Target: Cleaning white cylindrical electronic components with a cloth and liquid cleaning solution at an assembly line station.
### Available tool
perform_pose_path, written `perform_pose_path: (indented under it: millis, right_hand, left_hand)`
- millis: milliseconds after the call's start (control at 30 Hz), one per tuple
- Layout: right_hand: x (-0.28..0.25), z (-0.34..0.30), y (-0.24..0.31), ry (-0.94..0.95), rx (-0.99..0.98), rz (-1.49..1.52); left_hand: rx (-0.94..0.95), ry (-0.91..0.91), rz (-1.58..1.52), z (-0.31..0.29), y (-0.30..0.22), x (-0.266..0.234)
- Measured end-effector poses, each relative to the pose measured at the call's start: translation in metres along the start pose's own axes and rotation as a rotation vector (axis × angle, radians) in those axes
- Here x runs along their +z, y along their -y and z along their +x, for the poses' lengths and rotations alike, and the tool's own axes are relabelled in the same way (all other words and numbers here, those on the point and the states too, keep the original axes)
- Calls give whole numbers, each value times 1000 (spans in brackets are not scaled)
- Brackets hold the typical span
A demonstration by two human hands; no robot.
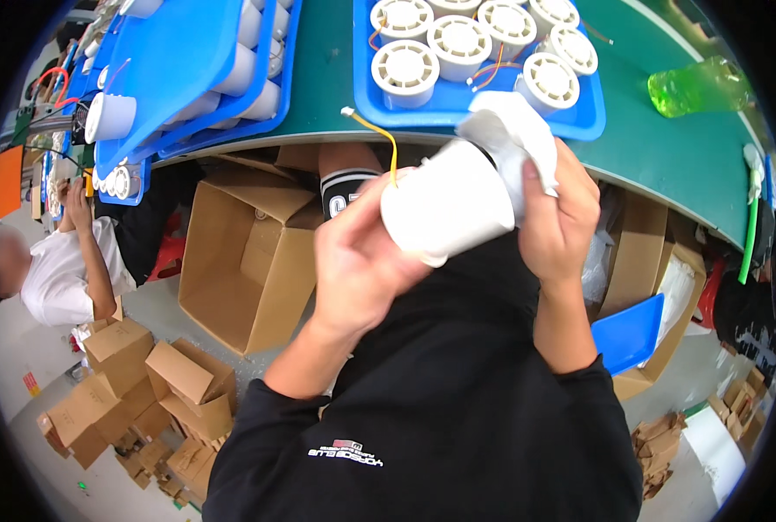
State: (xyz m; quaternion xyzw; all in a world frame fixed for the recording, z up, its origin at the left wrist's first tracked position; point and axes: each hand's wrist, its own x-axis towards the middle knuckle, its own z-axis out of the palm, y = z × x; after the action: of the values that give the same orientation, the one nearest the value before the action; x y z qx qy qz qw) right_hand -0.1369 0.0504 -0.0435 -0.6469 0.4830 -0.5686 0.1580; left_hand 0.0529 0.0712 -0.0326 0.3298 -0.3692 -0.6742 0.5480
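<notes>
My left hand (353,252) is wrapped round a white plastic cylinder (447,204), held tilted in front of my chest. From its left end a short yellow cable (394,148) with a small white connector sticks up. My right hand (562,213) grips a crumpled white cloth (531,126) against the cylinder's right end, where a grey, shiny surface shows. The cloth hides part of that end. Just beyond, a blue tray (366,91) on the green table bears several white round units (405,70) with slotted tops, some with thin coloured wires.
Stacked blue trays (175,70) of white units stand at the table's left. A bottle of green liquid (699,87) lies at the right. Open cardboard boxes (247,252) sit below the table edge. A co-worker (66,270) sits at the far left.
</notes>
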Motion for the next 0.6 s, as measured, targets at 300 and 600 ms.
perform_pose_path:
  millis: [300,600]
  right_hand:
    - [-72,-43,-19,-284,378,131]
    - [-107,-68,-32,-350,428,114]
  left_hand:
    - [1435,609,1368,65,-61,16]
    - [1540,740,1391,87,-55,30]
